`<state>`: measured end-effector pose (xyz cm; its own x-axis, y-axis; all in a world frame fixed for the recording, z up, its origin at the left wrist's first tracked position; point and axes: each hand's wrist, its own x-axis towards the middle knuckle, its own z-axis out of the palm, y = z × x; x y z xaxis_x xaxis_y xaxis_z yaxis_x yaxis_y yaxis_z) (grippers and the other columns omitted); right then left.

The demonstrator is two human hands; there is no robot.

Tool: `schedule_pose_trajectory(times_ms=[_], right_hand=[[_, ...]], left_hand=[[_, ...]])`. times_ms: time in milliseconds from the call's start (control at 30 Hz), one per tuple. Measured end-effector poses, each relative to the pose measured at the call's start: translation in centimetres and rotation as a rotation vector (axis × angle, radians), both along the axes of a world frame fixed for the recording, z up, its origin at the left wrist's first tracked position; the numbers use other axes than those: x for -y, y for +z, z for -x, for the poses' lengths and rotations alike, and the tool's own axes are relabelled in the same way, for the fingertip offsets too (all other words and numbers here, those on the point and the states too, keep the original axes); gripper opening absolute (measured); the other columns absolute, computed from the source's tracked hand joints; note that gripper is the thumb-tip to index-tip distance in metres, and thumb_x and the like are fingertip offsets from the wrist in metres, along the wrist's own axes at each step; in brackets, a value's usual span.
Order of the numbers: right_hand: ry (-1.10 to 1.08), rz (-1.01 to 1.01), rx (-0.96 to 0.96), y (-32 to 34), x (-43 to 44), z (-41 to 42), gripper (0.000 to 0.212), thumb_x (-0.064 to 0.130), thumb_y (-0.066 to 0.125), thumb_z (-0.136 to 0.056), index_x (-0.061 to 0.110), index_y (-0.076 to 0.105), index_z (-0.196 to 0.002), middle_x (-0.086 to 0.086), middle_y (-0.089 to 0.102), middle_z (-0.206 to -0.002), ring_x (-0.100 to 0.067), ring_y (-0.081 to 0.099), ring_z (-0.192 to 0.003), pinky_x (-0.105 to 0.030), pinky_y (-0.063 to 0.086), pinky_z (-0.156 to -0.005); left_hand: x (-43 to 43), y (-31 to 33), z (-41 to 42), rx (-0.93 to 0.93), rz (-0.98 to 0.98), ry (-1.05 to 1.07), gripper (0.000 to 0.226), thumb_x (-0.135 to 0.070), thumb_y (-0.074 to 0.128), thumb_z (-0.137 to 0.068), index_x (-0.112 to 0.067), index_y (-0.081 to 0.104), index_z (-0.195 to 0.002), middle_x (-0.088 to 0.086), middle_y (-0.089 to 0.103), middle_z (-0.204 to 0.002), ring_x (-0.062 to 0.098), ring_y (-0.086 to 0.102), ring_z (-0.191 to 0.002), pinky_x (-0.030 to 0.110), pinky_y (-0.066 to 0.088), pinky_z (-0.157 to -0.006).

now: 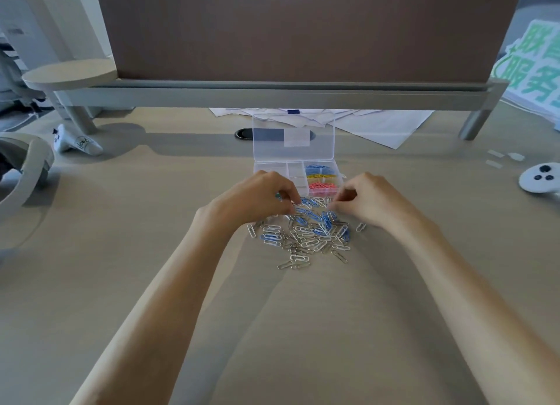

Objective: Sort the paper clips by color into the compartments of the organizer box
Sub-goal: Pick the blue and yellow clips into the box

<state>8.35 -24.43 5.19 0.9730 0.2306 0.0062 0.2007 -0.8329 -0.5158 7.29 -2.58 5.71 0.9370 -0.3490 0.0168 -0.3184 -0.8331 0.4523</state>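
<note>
Blue, white and silver paper clips [306, 235] lay in a loose pile on the desk [151, 253], just in front of the organizer box [269, 166]. Its lid [294, 137] stood open. Blue, yellow and pink clips already sat in the right-side compartments. The left hand [257, 197] and right hand [368, 200] curled their fingers over the pile's far edge, but whether either grip held a clip could not be told. Picking was under way. Next, one blue clip likely needed pinching free of the tangle.
</note>
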Motion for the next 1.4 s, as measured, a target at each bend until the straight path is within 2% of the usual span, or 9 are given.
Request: schedule_pose_trajectory(times_ms=[67, 233, 367, 567, 733, 867, 1100, 1233, 1400], right_hand=[[-0.001, 0.040, -0.009, -0.4, -0.3, 0.8, 0.028, 0.045, 0.076, -0.077, 0.018, 0.071, -0.070, 0.002, 0.068, -0.067, -0.016, 0.063, -0.064, -0.027, 0.044, -0.057], [-0.051, 0.056, 0.039, -2.1, -0.6, 1.9, 0.032, 0.048, 0.078, -0.073, 0.019, 0.069, -0.084, 0.003, 0.068, -0.080, -0.017, 0.064, -0.078, -0.032, 0.050, -0.071], [-0.055, 0.034, 0.106, -2.6, -0.5, 2.3, 0.020, 0.038, 0.076, -0.078, 0.022, 0.072, -0.089, 0.006, 0.069, -0.085, -0.014, 0.063, -0.080, -0.030, 0.050, -0.074], [-0.018, 0.009, 0.208, -3.4, 0.0, 2.8, 0.006, 0.027, 0.068, -0.086, 0.023, 0.072, -0.089, 0.007, 0.069, -0.085, -0.013, 0.060, -0.077, -0.030, 0.049, -0.073], [0.000, -0.012, 0.263, -4.0, 0.3, 2.7, 0.006, 0.027, 0.065, -0.088, 0.024, 0.070, -0.086, 0.008, 0.068, -0.086, -0.013, 0.059, -0.077, -0.031, 0.047, -0.070], [-0.026, -0.083, 0.296, -3.8, -0.1, 2.3, 0.012, 0.026, 0.063, -0.088, 0.022, 0.067, -0.078, 0.009, 0.064, -0.077, -0.011, 0.056, -0.068, -0.031, 0.047, -0.066], [-0.043, -0.092, 0.219, -4.0, -0.7, 1.6, 0.013, 0.023, 0.063, -0.090, 0.021, 0.068, -0.078, 0.010, 0.064, -0.071, -0.011, 0.059, -0.068, -0.028, 0.046, -0.064], [-0.066, -0.058, 0.283, -4.1, -0.2, 1.3, 0.013, 0.022, 0.063, -0.089, 0.018, 0.070, -0.079, 0.006, 0.067, -0.076, -0.017, 0.058, -0.075, -0.031, 0.047, -0.067], [-0.038, -0.097, 0.258, -4.4, 0.0, 1.1, 0.013, 0.022, 0.065, -0.088, 0.021, 0.070, -0.076, 0.009, 0.065, -0.073, -0.010, 0.056, -0.069, -0.026, 0.040, -0.062]], left_hand=[[-0.2, 0.1, 0.1, -0.004, -0.014, 0.007, 0.012, -0.029, 0.069, -0.086, -0.028, 0.071, -0.098, -0.016, 0.059, -0.086, -0.002, 0.051, -0.075, 0.012, 0.035, -0.062], [-0.5, -0.7, 0.4, -0.045, -0.067, 0.019, 0.013, -0.035, 0.071, -0.082, -0.027, 0.069, -0.092, -0.017, 0.060, -0.087, 0.003, 0.055, -0.080, 0.026, 0.046, -0.072], [-0.3, -1.0, 0.4, -0.060, -0.084, 0.000, 0.015, -0.034, 0.071, -0.083, -0.026, 0.069, -0.096, -0.012, 0.063, -0.093, 0.001, 0.053, -0.078, 0.023, 0.041, -0.066], [-0.1, -1.1, 0.2, -0.079, -0.085, -0.017, 0.017, -0.034, 0.072, -0.082, -0.026, 0.070, -0.097, -0.016, 0.061, -0.089, -0.002, 0.052, -0.074, 0.020, 0.040, -0.064], [-0.1, -1.1, 0.2, -0.061, -0.091, -0.016, 0.015, -0.036, 0.071, -0.083, -0.028, 0.070, -0.096, -0.020, 0.058, -0.085, -0.003, 0.052, -0.074, 0.020, 0.039, -0.062], [0.0, -1.0, 0.4, -0.035, -0.092, 0.015, 0.007, -0.030, 0.068, -0.085, -0.027, 0.072, -0.089, -0.018, 0.065, -0.085, 0.005, 0.061, -0.083, 0.027, 0.050, -0.072], [-0.3, -0.8, 0.7, 0.035, -0.175, 0.066, 0.009, -0.023, 0.063, -0.084, -0.027, 0.071, -0.084, -0.013, 0.068, -0.089, 0.011, 0.063, -0.082, 0.028, 0.051, -0.065], [-0.4, -0.7, 0.6, 0.051, -0.173, 0.061, 0.011, -0.022, 0.062, -0.085, -0.028, 0.070, -0.088, -0.015, 0.067, -0.091, 0.009, 0.061, -0.082, 0.022, 0.042, -0.058], [-0.1, -1.1, 0.5, 0.062, -0.095, -0.007, 0.015, -0.025, 0.065, -0.085, -0.030, 0.069, -0.099, -0.016, 0.066, -0.098, 0.006, 0.059, -0.091, 0.030, 0.052, -0.075]])
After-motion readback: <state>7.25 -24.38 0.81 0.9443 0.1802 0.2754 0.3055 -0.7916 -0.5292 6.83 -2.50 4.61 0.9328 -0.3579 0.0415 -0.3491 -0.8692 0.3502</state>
